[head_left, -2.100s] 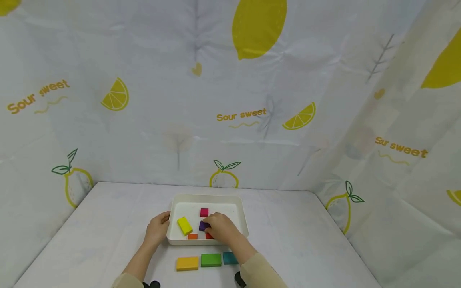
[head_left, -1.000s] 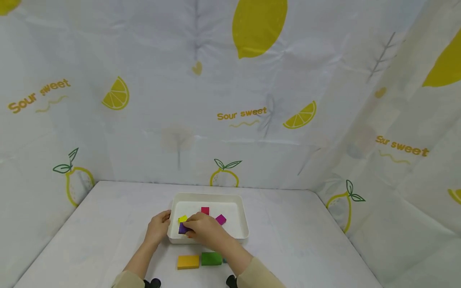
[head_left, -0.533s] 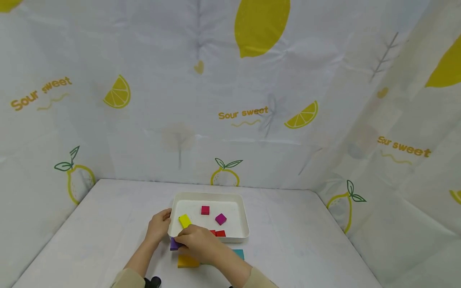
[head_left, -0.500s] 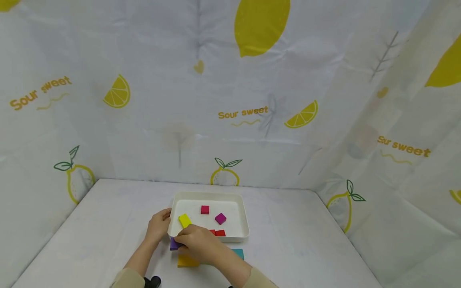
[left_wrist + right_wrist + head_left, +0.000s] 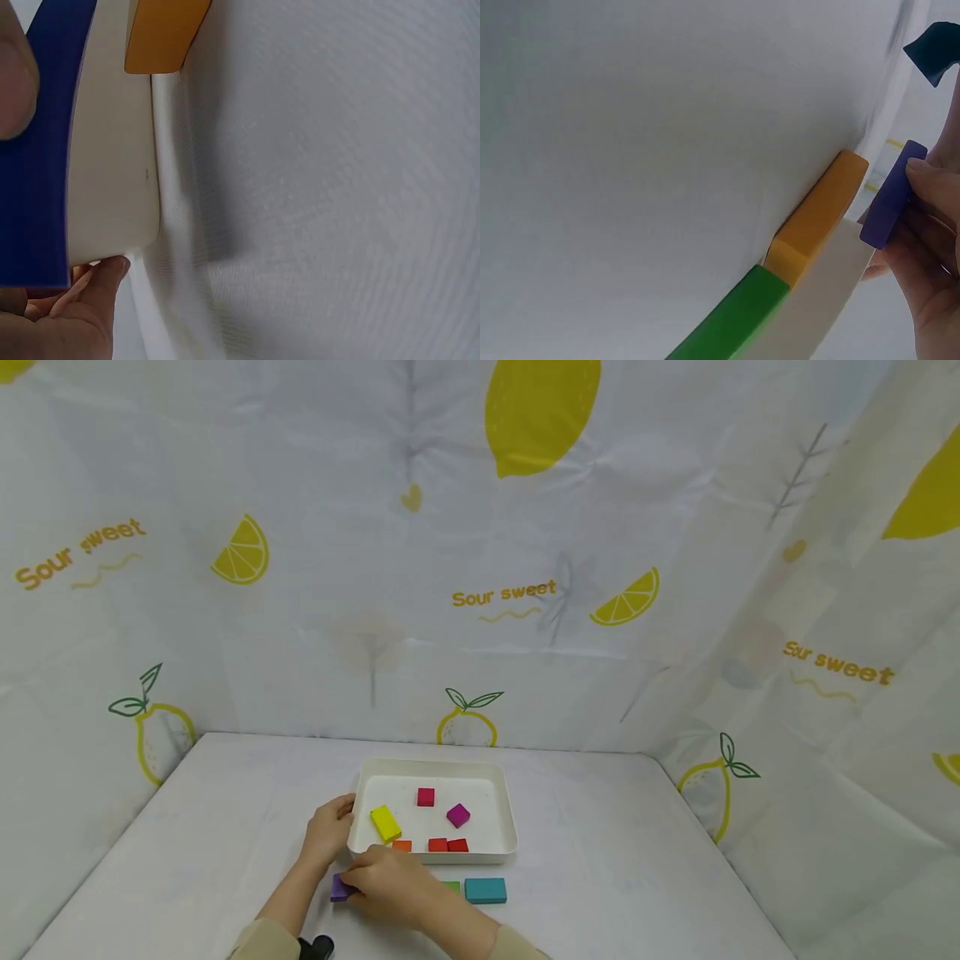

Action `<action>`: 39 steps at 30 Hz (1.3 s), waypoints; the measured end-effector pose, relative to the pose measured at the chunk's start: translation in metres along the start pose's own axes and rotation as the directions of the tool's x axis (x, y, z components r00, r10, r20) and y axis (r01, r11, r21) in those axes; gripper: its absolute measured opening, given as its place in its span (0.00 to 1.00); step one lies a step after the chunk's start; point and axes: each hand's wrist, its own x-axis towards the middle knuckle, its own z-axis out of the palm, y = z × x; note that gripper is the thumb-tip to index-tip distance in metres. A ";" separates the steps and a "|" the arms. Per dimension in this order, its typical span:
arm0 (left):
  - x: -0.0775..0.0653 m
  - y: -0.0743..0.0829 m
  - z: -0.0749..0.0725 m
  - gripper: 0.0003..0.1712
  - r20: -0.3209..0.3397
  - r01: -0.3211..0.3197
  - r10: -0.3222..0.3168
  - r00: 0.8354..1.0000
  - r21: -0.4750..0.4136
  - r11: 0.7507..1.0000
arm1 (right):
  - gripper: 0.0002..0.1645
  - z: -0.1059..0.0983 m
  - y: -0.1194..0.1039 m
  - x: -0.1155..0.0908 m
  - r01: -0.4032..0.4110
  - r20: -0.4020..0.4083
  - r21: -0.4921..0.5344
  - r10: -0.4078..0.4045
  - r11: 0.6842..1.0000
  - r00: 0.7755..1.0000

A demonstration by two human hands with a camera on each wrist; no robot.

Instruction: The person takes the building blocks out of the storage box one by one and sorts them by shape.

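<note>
My right hand (image 5: 393, 885) pinches a flat purple block (image 5: 340, 888) in front of the white tray (image 5: 480, 858), near its left corner. In the right wrist view, thumb and fingers grip the purple block (image 5: 894, 193) above the row. My left hand (image 5: 327, 833) rests its fingers against the tray's left outer wall. An orange-yellow block (image 5: 821, 214), hidden behind the right hand in the head view, lies in a row with a green block (image 5: 452, 887), partly covered, and a teal block (image 5: 485, 891).
Inside the tray lie a yellow block (image 5: 386, 823), a crimson block (image 5: 426, 797), a magenta block (image 5: 458, 815), an orange block (image 5: 402, 845) and two red blocks (image 5: 438, 845). A lemon-print cloth (image 5: 300, 652) stands behind the white table (image 5: 600, 843).
My right hand has picked the purple block up inside the tray, carried it over the front rim and moved left and nearer with it. The left hand stays at the tray's side.
</note>
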 end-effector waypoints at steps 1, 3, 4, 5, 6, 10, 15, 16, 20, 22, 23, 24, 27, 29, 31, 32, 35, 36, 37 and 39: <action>0.000 0.000 0.000 0.26 0.002 0.000 0.000 1.000 -0.001 1.000 | 0.11 0.001 -0.001 0.001 0.002 -0.010 -0.009 -0.002 1.000 1.000; 0.000 0.000 0.000 0.26 -0.001 -0.006 0.006 1.000 0.004 1.000 | 0.10 0.004 -0.004 0.003 0.016 -0.032 -0.030 -0.017 0.999 0.999; 0.000 0.001 -0.001 0.26 -0.004 -0.009 0.009 1.000 0.005 1.000 | 0.10 0.005 -0.006 0.005 0.024 -0.039 -0.032 -0.025 0.999 0.999; 0.000 0.000 -0.001 0.26 -0.003 -0.008 0.008 1.000 0.002 1.000 | 0.10 0.006 -0.007 0.006 0.032 -0.047 -0.037 -0.034 0.999 0.998; -0.001 0.001 -0.001 0.26 -0.001 -0.009 0.009 1.000 0.000 1.000 | 0.10 0.008 -0.007 0.007 0.041 -0.050 -0.043 -0.043 0.998 0.998; -0.001 0.002 -0.001 0.26 0.000 -0.003 0.003 1.000 -0.009 1.000 | 0.11 0.014 -0.011 0.009 0.063 -0.046 -0.044 -0.065 0.997 0.997; -0.002 0.002 -0.001 0.26 0.001 -0.011 0.011 1.000 -0.013 1.000 | 0.11 0.019 -0.013 0.011 0.065 -0.022 -0.066 -0.066 0.996 0.998; -0.002 0.002 -0.001 0.26 0.001 -0.013 0.013 1.000 -0.011 1.000 | 0.10 0.019 -0.014 0.011 0.062 -0.008 -0.072 -0.063 0.995 0.998; -0.002 0.002 -0.001 0.26 0.004 -0.012 0.012 1.000 -0.010 1.000 | 0.09 0.020 -0.015 0.011 0.034 0.062 -0.051 -0.031 0.998 0.998; -0.002 0.003 -0.001 0.26 0.004 -0.012 0.012 1.000 -0.010 1.000 | 0.09 0.020 -0.015 0.011 0.012 0.090 -0.034 -0.009 0.999 0.996; -0.003 0.003 -0.001 0.26 0.003 -0.012 0.012 1.000 -0.009 1.000 | 0.09 0.020 -0.015 0.011 0.000 0.101 -0.023 0.002 1.000 0.995; -0.003 0.003 -0.002 0.26 0.003 -0.011 0.011 1.000 -0.009 1.000 | 0.09 0.020 -0.015 0.011 -0.011 0.110 -0.014 0.012 1.000 0.994; -0.003 0.003 -0.002 0.26 0.007 -0.004 0.004 1.000 -0.009 1.000 | 0.09 0.020 -0.014 0.010 -0.031 0.123 -0.009 0.032 0.999 0.992; -0.003 0.004 -0.002 0.26 0.004 0.000 0.000 1.000 -0.008 1.000 | 0.10 0.018 -0.014 0.009 -0.045 0.130 -0.004 0.045 0.999 0.990; -0.003 0.004 -0.001 0.26 0.003 0.006 -0.006 1.000 -0.009 1.000 | 0.10 0.016 -0.013 0.009 -0.059 0.140 0.003 0.058 0.998 0.988; -0.003 0.004 -0.001 0.26 0.002 0.007 -0.007 1.000 -0.007 1.000 | 0.11 0.015 -0.013 0.008 -0.067 0.147 0.011 0.065 0.998 0.987; -0.003 0.005 -0.002 0.27 0.007 0.014 -0.014 1.000 -0.004 1.000 | 0.12 0.013 -0.011 0.007 -0.094 0.163 0.031 0.088 0.995 0.983; -0.002 0.005 -0.002 0.27 0.010 0.017 -0.017 1.000 -0.003 1.000 | 0.12 0.013 -0.010 0.006 -0.100 0.164 0.037 0.093 0.994 0.982; -0.002 0.005 -0.002 0.27 0.011 0.019 -0.019 1.000 -0.002 1.000 | 0.13 0.013 -0.009 0.005 -0.108 0.164 0.044 0.099 0.993 0.981; -0.003 0.005 -0.002 0.27 0.013 0.021 -0.021 1.000 -0.004 1.000 | 0.13 0.014 -0.007 0.003 -0.119 0.161 0.057 0.109 0.991 0.981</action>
